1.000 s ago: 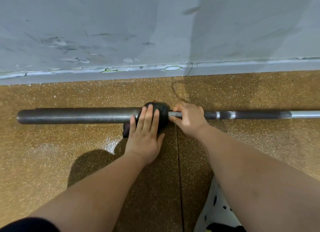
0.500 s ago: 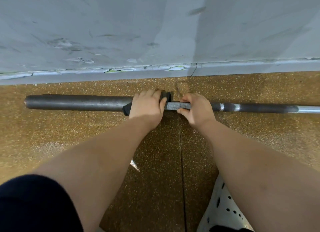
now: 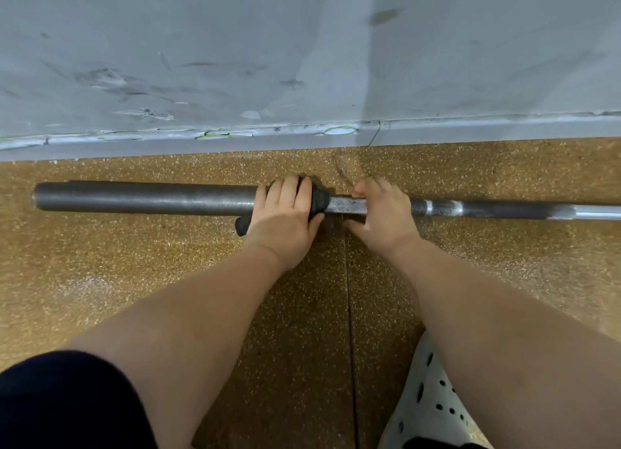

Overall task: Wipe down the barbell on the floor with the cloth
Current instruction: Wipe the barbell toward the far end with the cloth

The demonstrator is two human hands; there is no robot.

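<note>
Clearly the wall [image 3: 302,62] fills the upper half of the frame, grey and scuffed, and the speckled brown floor [image 3: 134,297] fills the lower half. Lying on that floor, just below the wall's base, the bar [image 3: 144,198] runs from the left side of the frame out past the right edge. Its left part is a thick dark sleeve, its right part a thinner shaft with a bright, shiny stretch at far right. It looks like solid steel, so I judge it heavy, rigid and prone to roll on a flat floor; the smooth sleeve is probably slick, while the duller shaft should give better grip. Steadying it on the thin shaft, close to the collar, seems the sensible hold, since a hand closes right around it there.

At lower right a pale perforated shoe [image 3: 433,405] pokes in, and a dark sleeve [image 3: 60,401] sits at lower left.

At frame centre, the left hand [image 3: 285,213] is curled over the bar where sleeve meets shaft, pressing the cloth [image 3: 319,200] around it. The right hand [image 3: 383,210], just beside it, is closed around the bare shaft.

The cloth is dark, soft and bunched, light enough to wrap the metal; a tail peeks out below the left palm
</note>
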